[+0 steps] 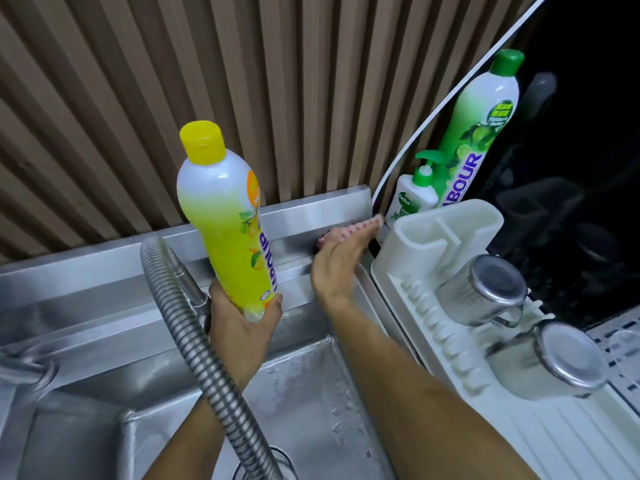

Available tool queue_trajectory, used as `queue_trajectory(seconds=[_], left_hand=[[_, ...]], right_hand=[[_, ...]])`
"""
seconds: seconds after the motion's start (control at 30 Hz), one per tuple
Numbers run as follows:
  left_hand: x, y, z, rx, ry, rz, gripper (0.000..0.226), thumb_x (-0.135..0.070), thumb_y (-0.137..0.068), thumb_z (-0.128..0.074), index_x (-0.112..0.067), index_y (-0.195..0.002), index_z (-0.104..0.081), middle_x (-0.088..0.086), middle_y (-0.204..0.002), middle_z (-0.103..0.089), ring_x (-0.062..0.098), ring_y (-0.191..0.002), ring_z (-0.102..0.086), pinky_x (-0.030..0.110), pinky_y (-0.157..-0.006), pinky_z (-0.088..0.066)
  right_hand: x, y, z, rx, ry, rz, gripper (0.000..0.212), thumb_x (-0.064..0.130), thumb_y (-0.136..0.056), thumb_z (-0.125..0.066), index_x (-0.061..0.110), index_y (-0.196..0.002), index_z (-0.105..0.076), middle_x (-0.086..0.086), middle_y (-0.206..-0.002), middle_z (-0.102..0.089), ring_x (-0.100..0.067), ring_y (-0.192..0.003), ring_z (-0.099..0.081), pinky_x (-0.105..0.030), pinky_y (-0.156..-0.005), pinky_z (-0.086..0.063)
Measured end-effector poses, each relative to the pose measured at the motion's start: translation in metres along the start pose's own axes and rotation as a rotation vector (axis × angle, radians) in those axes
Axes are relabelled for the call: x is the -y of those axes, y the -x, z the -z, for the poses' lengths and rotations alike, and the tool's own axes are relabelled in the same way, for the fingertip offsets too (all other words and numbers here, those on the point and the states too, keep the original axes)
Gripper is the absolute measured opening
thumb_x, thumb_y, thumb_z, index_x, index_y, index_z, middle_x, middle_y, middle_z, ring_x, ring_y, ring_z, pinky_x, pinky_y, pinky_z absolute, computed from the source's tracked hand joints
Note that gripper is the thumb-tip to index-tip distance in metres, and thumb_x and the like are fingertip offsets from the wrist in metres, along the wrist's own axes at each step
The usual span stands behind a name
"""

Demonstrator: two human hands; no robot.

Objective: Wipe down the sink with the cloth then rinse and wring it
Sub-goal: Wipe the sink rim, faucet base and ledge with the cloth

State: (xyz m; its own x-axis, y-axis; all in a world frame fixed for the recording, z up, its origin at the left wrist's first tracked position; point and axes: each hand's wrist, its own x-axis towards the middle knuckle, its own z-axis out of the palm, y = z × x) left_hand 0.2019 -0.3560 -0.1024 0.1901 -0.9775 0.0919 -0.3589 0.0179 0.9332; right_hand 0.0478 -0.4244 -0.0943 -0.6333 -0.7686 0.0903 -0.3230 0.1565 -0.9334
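The cloth (320, 241) shows only as a dark sliver under the right hand (337, 263), pressed flat against the back ledge of the sink (301, 386), near its rear right corner. That grip lies spread, palm down, fingers (367, 225) stretched toward the corner; whether it pinches the cloth or merely presses on it cannot be told.

To the left of it, the left hand (239, 323) is clenched around the base of a yellow dish-soap bottle (225, 220), lifted clear of the ledge and tilted slightly, yellow cap uppermost. Just left of that grip a ribbed metal faucet hose (194, 323) arcs down, crossing in front of the left forearm. Water drops speckle the basin below both hands.

Right of the right grip stands a white drying rack (443, 233) with two steel cups (481, 289) lying on it. Behind the rack, in the corner, are a small white pump bottle (412, 199) and a tall green soap bottle (478, 133).
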Motion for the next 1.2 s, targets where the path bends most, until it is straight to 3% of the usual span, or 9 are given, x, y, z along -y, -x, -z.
queue_trajectory(seconds=[0.17,0.43,0.57,0.7,0.8,0.9,1.0,1.1,1.2], left_hand=[[0.002,0.0,0.001,-0.014,0.024,0.019,0.081,-0.057,-0.066,-0.084,-0.027,-0.129,-0.042,-0.001,-0.113,-0.07,0.023,-0.102,-0.069,0.043,-0.085,-0.056],[0.002,0.005,0.008,0.02,-0.033,-0.013,0.077,-0.032,-0.076,-0.089,-0.018,-0.135,-0.042,0.005,-0.121,-0.067,0.024,-0.108,-0.066,0.041,-0.092,-0.055],[-0.003,0.005,0.005,-0.003,0.024,0.017,0.079,-0.023,-0.076,-0.089,-0.012,-0.139,-0.042,0.009,-0.125,-0.066,0.024,-0.11,-0.065,0.032,-0.092,-0.054],[-0.011,0.008,0.0,-0.047,0.055,0.001,0.09,-0.004,-0.072,-0.088,-0.01,-0.144,-0.035,0.011,-0.123,-0.064,0.024,-0.103,-0.066,0.003,-0.071,-0.044],[-0.014,0.004,-0.002,-0.063,0.053,0.012,0.095,-0.023,-0.066,-0.09,-0.02,-0.142,-0.032,0.005,-0.116,-0.067,0.023,-0.097,-0.068,0.02,-0.073,-0.049],[-0.012,-0.001,-0.005,-0.049,0.074,0.073,0.088,-0.036,-0.067,-0.087,-0.023,-0.136,-0.035,0.0,-0.11,-0.069,0.022,-0.094,-0.068,0.034,-0.082,-0.054],[-0.008,-0.004,-0.008,-0.002,0.072,0.065,0.089,-0.033,-0.072,-0.089,-0.023,-0.141,-0.033,0.0,-0.119,-0.068,0.02,-0.101,-0.068,0.039,-0.089,-0.055],[-0.003,-0.004,-0.01,-0.001,0.079,0.064,0.093,-0.044,-0.065,-0.086,-0.025,-0.14,-0.034,-0.001,-0.118,-0.069,0.019,-0.1,-0.069,0.04,-0.089,-0.056],[-0.002,-0.003,-0.008,-0.035,0.088,0.049,0.09,-0.043,-0.064,-0.086,-0.025,-0.137,-0.036,0.0,-0.113,-0.07,0.021,-0.097,-0.071,0.04,-0.085,-0.058]], right_hand=[[0.004,0.054,-0.017,0.439,0.305,-0.024,0.089,0.024,-0.105,-0.043,-0.005,-0.155,0.023,-0.02,-0.167,0.025,-0.031,-0.157,0.018,-0.036,-0.128,0.008],[-0.011,0.023,0.007,0.279,0.853,-0.002,0.078,0.034,-0.107,-0.023,-0.015,-0.153,0.016,-0.036,-0.164,0.012,-0.046,-0.156,0.008,-0.05,-0.128,0.002],[-0.018,0.061,-0.001,0.484,0.979,0.307,0.077,0.04,-0.107,-0.024,-0.008,-0.158,0.009,-0.034,-0.166,0.004,-0.046,-0.156,0.002,-0.053,-0.128,-0.001],[-0.036,0.057,0.015,0.63,0.794,0.7,0.07,0.041,-0.1,-0.028,0.004,-0.159,-0.029,-0.025,-0.163,-0.031,-0.04,-0.153,-0.028,-0.049,-0.128,-0.017],[-0.04,0.042,0.032,0.646,0.851,0.744,0.072,0.04,-0.093,-0.022,0.01,-0.158,-0.035,-0.019,-0.162,-0.037,-0.034,-0.151,-0.034,-0.044,-0.128,-0.018],[-0.035,0.037,0.044,0.495,1.101,0.471,0.089,0.042,-0.085,0.006,0.001,-0.161,-0.018,-0.03,-0.166,-0.017,-0.041,-0.156,-0.015,-0.049,-0.127,-0.006],[-0.029,0.042,0.033,0.394,1.134,0.315,0.078,0.041,-0.097,0.0,-0.002,-0.161,-0.011,-0.034,-0.166,-0.007,-0.046,-0.156,-0.008,-0.053,-0.126,-0.002],[-0.029,0.059,0.011,0.498,0.957,0.39,0.072,0.042,-0.103,-0.013,0.004,-0.163,-0.004,-0.028,-0.168,-0.003,-0.043,-0.157,-0.001,-0.049,-0.128,0.005],[-0.035,0.059,0.022,0.641,0.811,0.631,0.073,0.042,-0.097,-0.017,0.011,-0.163,-0.019,-0.019,-0.169,-0.019,-0.034,-0.158,-0.015,-0.044,-0.13,-0.002]])
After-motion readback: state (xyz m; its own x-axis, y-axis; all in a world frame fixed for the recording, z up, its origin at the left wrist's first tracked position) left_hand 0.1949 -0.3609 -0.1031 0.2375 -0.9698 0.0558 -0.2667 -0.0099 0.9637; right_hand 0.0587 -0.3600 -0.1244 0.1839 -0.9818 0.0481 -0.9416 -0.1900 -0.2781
